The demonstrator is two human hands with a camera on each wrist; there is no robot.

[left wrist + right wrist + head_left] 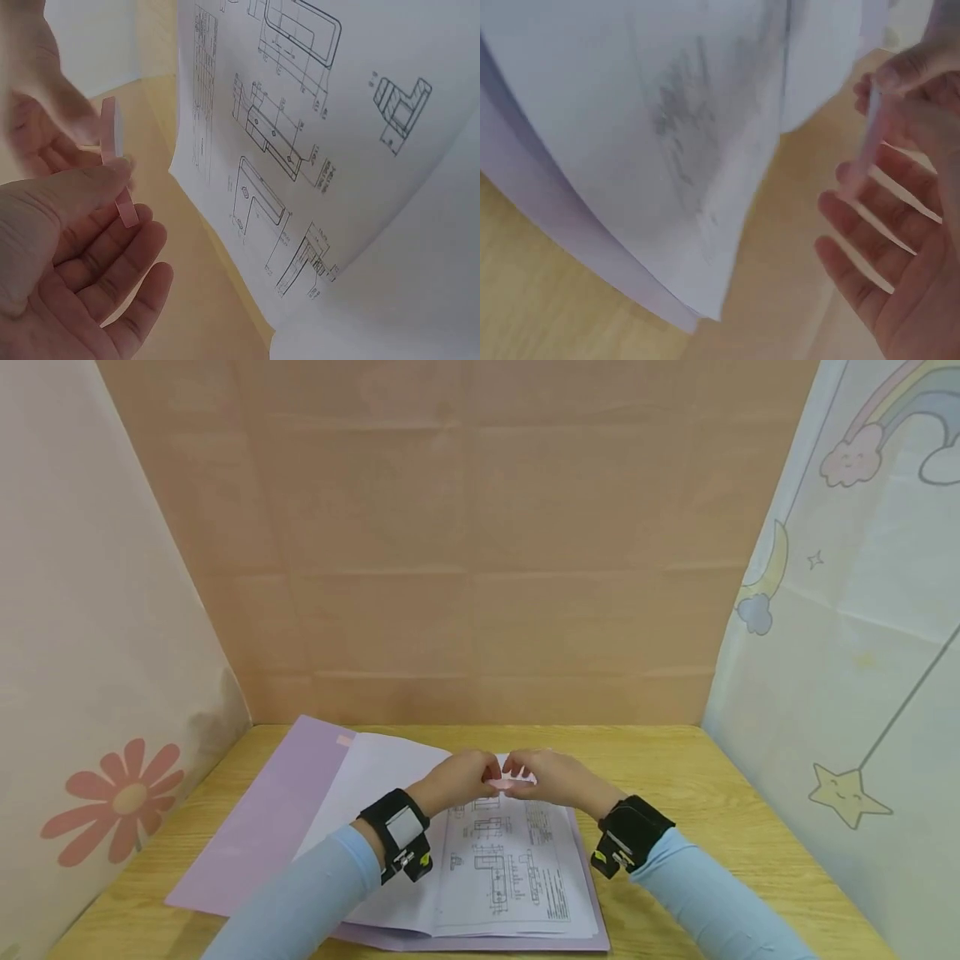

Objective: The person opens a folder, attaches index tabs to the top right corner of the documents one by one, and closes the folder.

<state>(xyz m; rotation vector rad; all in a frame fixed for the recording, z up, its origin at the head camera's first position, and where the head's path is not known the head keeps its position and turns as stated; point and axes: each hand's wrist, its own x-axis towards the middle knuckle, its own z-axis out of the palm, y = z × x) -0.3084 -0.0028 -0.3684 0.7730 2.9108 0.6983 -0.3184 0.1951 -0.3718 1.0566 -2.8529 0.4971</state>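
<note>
Over the top of the open document my left hand (457,777) and right hand (561,779) meet, with a small, thin pink pad (510,783) between them that looks like sticky notes. The left wrist view shows the pad (116,157) edge-on, pinched under the left thumb (97,187) against the fingers. At its other end the right hand (49,97) grips it, partly blurred. In the right wrist view the pad (868,142) lies between the right thumb and fingertips (847,176). Below the hands is a printed page (510,868) of technical drawings.
A lilac folder (258,827) lies open on the wood-grain table (675,893), its cover spread to the left. A small pink tab (344,740) is near the cover's top edge. A turned white sheet (382,793) lies beside the drawing page. Cloth-like walls enclose the table.
</note>
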